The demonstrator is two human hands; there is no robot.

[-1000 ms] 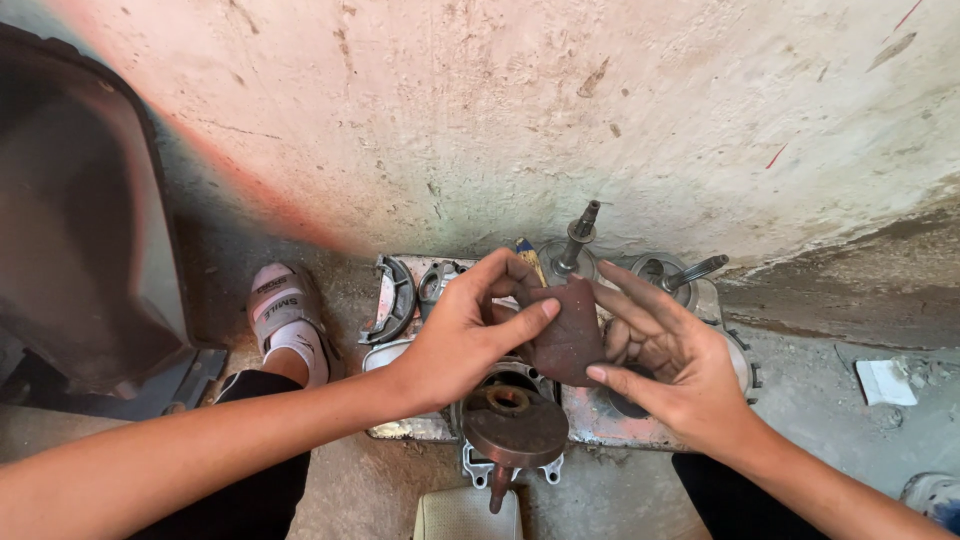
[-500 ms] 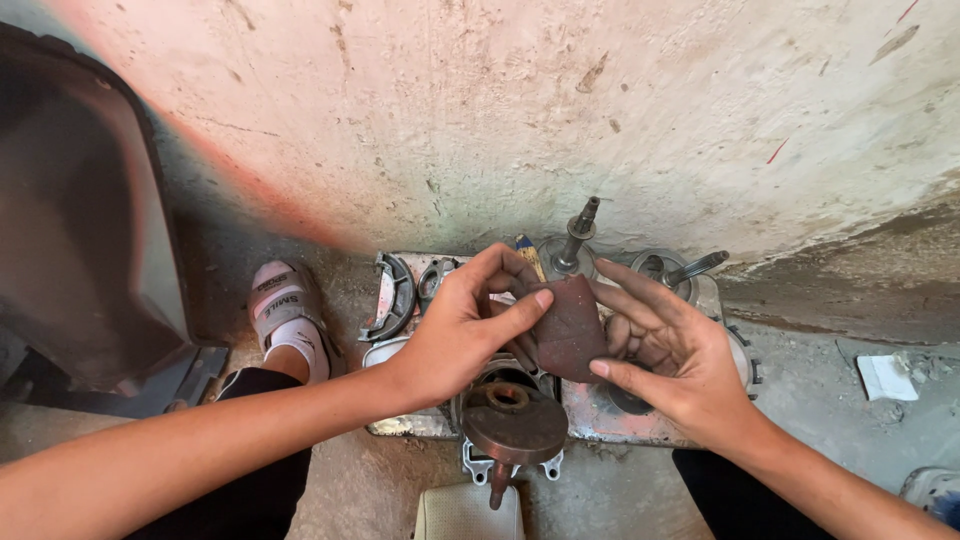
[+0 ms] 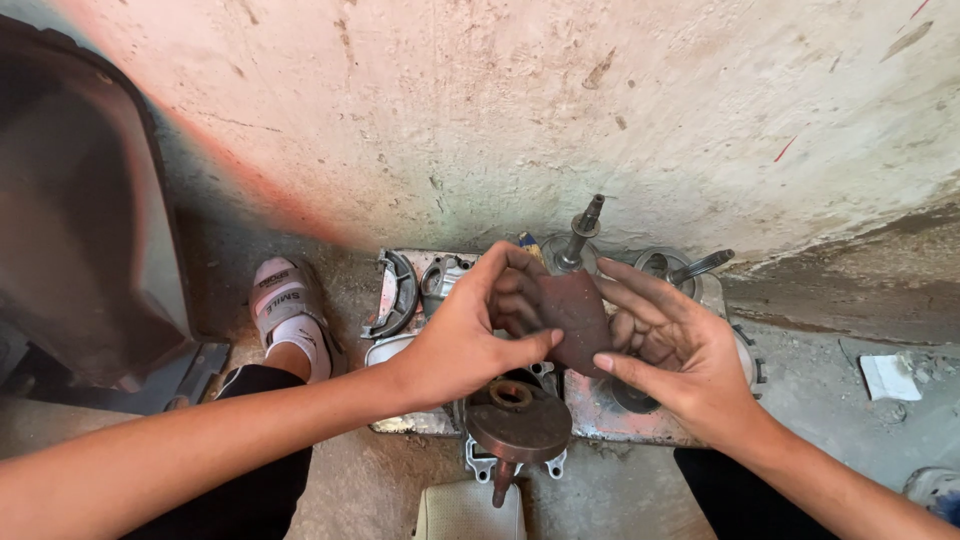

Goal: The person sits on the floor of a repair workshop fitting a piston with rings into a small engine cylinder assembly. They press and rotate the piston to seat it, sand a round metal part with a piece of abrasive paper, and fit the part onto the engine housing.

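1 round rusty disc (image 3: pixel 517 418) nearest, below hands | 1 brown sheet (image 3: pixel 574 318) held over metal tray (image 3: pixel 640 420) | left hand (image 3: pixel 470 335) pinching sheet's left edge, fingers curled | right hand (image 3: pixel 675 350) half open, thumb and fingers on sheet | 1 curved shoe (image 3: pixel 395 295), 2 shafts (image 3: pixel 580 232) behind | 1 sandalled foot (image 3: pixel 285 310) at left

Matt reddish-brown abrasive sheet (image 3: pixel 572 315)

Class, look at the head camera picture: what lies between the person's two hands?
In the head view, a brown sheet, probably sandpaper, lies between left hand and right hand, pinched by both.
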